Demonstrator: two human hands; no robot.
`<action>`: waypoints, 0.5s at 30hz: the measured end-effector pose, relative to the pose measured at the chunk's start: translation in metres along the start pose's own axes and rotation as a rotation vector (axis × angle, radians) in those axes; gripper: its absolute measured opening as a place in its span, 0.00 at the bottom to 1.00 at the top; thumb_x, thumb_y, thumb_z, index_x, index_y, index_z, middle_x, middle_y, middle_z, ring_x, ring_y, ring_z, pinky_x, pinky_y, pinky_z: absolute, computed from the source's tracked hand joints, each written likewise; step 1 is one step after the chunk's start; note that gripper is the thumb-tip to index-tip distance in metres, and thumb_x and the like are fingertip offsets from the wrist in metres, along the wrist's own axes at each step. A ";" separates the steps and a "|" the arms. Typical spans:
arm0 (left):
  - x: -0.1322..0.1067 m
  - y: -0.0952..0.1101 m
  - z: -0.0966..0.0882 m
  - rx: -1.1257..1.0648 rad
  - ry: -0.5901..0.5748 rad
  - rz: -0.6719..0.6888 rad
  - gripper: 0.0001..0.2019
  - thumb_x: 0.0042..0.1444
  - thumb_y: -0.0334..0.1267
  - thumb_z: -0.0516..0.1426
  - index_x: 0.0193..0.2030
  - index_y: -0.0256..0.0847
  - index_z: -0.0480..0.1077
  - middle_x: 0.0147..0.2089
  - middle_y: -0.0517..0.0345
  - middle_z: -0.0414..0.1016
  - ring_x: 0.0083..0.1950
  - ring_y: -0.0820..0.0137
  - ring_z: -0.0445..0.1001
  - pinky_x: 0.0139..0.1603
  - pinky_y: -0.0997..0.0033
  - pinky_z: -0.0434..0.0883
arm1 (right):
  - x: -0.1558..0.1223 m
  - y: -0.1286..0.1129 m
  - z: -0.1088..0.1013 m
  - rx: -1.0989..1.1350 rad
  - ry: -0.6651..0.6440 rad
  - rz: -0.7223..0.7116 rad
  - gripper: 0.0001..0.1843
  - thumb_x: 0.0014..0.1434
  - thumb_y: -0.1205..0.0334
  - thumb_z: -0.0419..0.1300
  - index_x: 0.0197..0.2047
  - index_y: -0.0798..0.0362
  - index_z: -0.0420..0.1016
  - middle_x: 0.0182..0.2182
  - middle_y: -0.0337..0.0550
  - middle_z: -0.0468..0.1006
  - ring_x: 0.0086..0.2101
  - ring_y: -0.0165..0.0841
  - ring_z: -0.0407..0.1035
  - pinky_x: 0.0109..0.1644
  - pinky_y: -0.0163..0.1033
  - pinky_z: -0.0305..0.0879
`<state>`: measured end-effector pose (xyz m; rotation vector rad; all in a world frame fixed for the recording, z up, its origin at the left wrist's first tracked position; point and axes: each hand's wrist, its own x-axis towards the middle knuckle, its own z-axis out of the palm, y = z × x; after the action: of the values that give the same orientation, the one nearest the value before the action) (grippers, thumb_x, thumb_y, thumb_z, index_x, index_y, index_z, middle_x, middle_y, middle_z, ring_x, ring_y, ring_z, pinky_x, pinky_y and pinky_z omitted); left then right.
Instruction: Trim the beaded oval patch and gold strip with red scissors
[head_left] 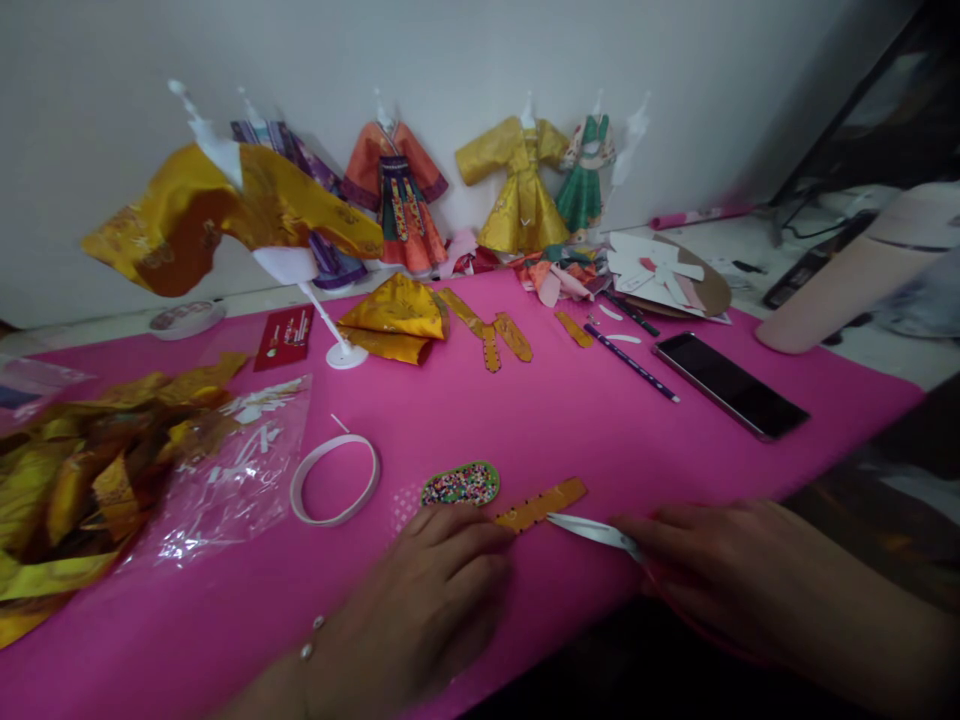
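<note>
My right hand [697,560] is closed round a pair of scissors [589,530] with pale blades and what looks like a red handle. The blades point left, their tips touching or just over the lower edge of a gold strip [551,503] with dark dots along its edges. At the strip's left end, the bent fingers of my left hand [442,590] pinch or press it; the thumb is partly hidden. Just beyond those fingers lies an oval green-rimmed patch [460,485] covered in multicoloured dots.
A white tape ring [336,480], a plastic bag [232,470] and gold scraps [112,470] lie left. Gold cut pieces [491,345], a purple pencil [630,362] and a phone [731,385] lie further back. Dressed doll forms [394,190] stand by the wall; a pale bottle [847,270] stands right.
</note>
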<state>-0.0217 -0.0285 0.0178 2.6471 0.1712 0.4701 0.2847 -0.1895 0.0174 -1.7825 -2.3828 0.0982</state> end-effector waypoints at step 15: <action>0.000 0.002 0.000 0.015 -0.002 0.007 0.12 0.71 0.25 0.58 0.57 0.42 0.72 0.59 0.51 0.84 0.61 0.56 0.78 0.63 0.53 0.77 | 0.006 -0.002 -0.004 -0.036 -0.093 -0.020 0.19 0.68 0.72 0.56 0.56 0.48 0.82 0.41 0.42 0.89 0.29 0.39 0.83 0.27 0.47 0.69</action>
<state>-0.0213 -0.0300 0.0187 2.6633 0.1660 0.4703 0.2816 -0.1850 0.0218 -1.8081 -2.4810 0.1400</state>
